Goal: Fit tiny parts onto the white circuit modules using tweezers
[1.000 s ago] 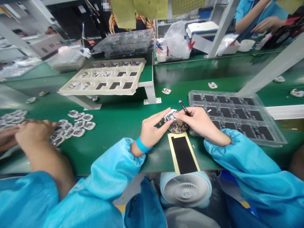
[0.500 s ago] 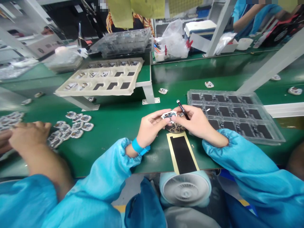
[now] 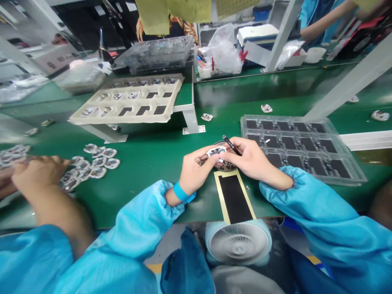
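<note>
Between my hands is a small white-rimmed electronic part (image 3: 217, 151). My left hand (image 3: 196, 165) is closed on its left side, with the thumb over the front edge. My right hand (image 3: 248, 159) presses thumb and fingertips to the part's right side. That hand also holds black tweezers (image 3: 232, 145), whose printed rear end points up and left. Below the part stands a round dish (image 3: 228, 165) with small dark pieces, partly hidden by my fingers. Just in front of it lies a black pad (image 3: 235, 198) edged in yellow.
At right is a clear compartment tray (image 3: 343, 173) with dark inserts. A cream tray (image 3: 122, 119) of parts rests on a raised stand at left. Several white-rimmed parts (image 3: 98, 161) lie beside a co-worker's hand (image 3: 36, 175). A metal post (image 3: 349, 81) slants at right.
Both hands and the tweezers have shifted slightly. The white-rimmed part is tilted a little differently and more of the dish's far rim shows.
</note>
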Motion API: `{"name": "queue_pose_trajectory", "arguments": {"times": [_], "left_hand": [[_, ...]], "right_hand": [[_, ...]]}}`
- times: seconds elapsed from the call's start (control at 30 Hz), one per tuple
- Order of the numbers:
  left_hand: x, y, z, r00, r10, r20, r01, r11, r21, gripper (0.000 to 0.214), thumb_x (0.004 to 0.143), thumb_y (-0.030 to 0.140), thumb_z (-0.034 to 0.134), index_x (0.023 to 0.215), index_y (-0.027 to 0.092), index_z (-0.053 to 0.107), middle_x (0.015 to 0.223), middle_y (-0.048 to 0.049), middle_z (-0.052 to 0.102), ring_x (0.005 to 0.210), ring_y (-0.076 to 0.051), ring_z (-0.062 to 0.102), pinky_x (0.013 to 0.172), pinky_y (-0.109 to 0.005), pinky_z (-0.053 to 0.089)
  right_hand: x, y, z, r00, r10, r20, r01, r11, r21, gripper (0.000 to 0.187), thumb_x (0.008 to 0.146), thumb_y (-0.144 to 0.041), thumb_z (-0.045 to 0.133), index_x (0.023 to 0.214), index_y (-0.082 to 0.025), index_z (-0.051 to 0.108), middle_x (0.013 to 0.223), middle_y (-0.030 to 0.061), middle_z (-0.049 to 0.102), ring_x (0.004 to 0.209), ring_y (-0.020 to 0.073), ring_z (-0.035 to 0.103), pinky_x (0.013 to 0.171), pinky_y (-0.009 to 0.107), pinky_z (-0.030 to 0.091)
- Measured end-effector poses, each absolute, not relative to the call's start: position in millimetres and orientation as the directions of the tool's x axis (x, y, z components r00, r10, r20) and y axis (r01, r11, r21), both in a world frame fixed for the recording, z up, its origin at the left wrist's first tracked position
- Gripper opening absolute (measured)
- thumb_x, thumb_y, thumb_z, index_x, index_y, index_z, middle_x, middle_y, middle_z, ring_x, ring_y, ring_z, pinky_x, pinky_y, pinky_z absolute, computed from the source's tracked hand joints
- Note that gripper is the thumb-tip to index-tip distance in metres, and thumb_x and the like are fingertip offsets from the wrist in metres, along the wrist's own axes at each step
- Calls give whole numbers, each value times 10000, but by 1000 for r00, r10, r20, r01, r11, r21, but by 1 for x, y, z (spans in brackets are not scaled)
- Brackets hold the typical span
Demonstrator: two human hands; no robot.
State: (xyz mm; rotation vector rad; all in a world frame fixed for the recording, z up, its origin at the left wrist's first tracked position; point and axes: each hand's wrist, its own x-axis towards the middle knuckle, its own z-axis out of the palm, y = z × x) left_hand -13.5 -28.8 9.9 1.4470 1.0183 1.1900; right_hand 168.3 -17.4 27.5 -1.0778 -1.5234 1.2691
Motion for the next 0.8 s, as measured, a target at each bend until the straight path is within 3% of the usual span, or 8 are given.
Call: {"name": "queue_pose_trajectory", "arguments": {"times": [0.1,0.27,0.43,0.53,0.67,0.8], "left_hand": [[-11,-30,9,123,980,160,-34,-157,987,367,854,428,788,1089,146,785,921,-90,811,733,-215,772,690,-326,661],[-11,-24,7,77,985,156,-52,-152,987,360,834,400,804,1081,138,782,966,-96,811,730,-204,771,688,-317,663],[-14,-18,8,86,992,91,-35,-88,995,337,829,357,794,1074,126,786,845,-77,802,686,-211,764,645,-317,651],[-14,-20,8,112,992,57,5,-58,998,282,839,303,766,1065,136,781,853,-69,798,672,-204,756,605,-298,627],[-16,-22,5,127,981,143,138,-161,977,229,875,267,704,1060,152,776,881,-61,793,691,-192,742,625,-291,591],[-20,-21,1,167,941,296,390,-339,856,215,890,234,669,1062,187,789,937,-42,794,737,-167,699,731,-299,555]], "right_hand": [[165,-17,28,-245,967,65,86,88,-992,272,768,-359,821,779,-189,609,733,-8,641,688,151,573,653,291,460],[169,-3,30,-304,947,104,203,171,-964,255,813,-387,771,779,-174,636,726,-6,632,688,150,572,653,290,453],[173,2,28,-269,904,331,351,412,-841,226,853,-388,766,970,-198,734,916,31,752,852,201,678,792,332,512],[174,0,24,-229,878,421,398,479,-782,164,899,-364,714,922,-204,739,894,36,761,828,203,685,758,332,511],[180,1,23,-209,873,440,495,482,-722,171,926,-304,652,816,-195,725,737,14,701,657,159,596,627,307,439],[183,2,25,-229,814,534,453,575,-681,131,922,-299,677,841,-202,713,832,36,710,754,182,640,713,331,494]]}}
